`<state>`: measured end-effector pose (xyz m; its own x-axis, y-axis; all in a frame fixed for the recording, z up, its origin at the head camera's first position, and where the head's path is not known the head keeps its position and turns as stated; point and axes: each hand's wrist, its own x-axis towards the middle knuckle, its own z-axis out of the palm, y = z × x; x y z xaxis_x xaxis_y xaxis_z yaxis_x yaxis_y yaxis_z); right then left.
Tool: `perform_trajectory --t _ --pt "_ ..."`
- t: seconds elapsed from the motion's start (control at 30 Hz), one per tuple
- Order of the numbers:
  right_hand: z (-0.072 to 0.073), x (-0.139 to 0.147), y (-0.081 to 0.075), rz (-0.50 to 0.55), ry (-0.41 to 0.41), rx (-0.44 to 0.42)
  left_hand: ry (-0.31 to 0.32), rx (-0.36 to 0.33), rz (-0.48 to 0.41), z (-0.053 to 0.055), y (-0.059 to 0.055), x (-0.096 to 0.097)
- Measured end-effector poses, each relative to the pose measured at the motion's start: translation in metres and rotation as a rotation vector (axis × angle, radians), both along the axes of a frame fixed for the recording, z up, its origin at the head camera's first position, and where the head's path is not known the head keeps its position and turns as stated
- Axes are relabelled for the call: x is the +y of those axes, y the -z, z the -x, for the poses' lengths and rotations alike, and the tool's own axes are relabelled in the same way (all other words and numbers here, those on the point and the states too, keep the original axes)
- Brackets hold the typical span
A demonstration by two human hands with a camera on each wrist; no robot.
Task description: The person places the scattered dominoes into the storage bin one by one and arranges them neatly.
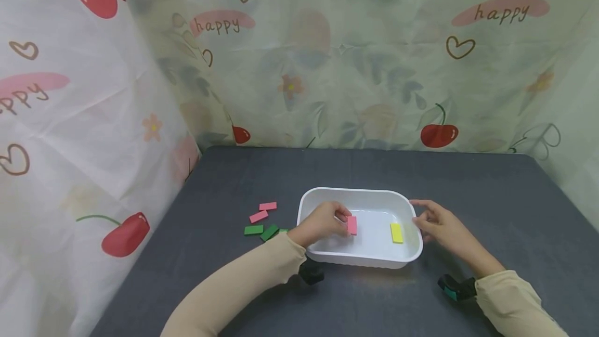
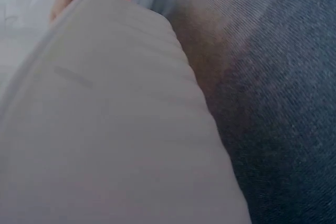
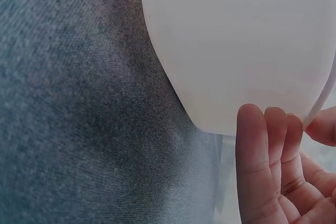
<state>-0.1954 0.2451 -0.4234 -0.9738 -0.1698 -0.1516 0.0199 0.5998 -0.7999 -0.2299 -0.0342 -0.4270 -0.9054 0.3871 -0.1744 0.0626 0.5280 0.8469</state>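
Our left hand (image 1: 327, 220) is pinching a pink block (image 1: 352, 225) over the tray (image 1: 373, 238), left of the yellow block (image 1: 396, 233); we cannot tell whether it is touching the bottom. Our right hand (image 1: 439, 225) is gripping the tray's end, fingers against the outer wall. We are probably placing the pink block; the next move is calling for a gentle release.

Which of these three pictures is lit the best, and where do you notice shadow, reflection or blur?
Head view: brightest and mostly sharp, with a faint reflection on the dark table before the white tray; left wrist view: dim, the tray's wall soft, a brownish shadow beside it; right wrist view: also dim, shadow beside the tray, the right hand fairly clear.
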Motion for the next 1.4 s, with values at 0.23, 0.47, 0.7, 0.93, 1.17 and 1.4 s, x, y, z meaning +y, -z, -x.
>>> perform_trajectory --t 0.23,0.47,0.7,0.93,1.17,1.4 --pt "0.0 0.001 0.001 0.0 -0.005 -0.005 -0.028 -0.023 0.098 -0.001 0.003 0.005" --pt "0.001 0.001 -0.001 0.006 -0.007 -0.007 -0.038 -0.008 0.148 0.004 0.009 0.009" --pt "0.001 0.0 -0.001 0.002 -0.008 0.007 -0.006 0.03 0.183 0.007 0.014 0.009" --pt "0.001 0.0 -0.001 0.001 -0.01 0.011 -0.018 0.027 0.214 0.001 0.008 0.011" --pt "0.001 -0.001 -0.001 -0.004 -0.006 0.01 -0.005 0.043 0.224 -0.001 0.008 0.011" --pt "0.001 -0.001 0.001 -0.012 0.001 0.006 0.0 0.041 0.234 0.0 0.008 0.011"
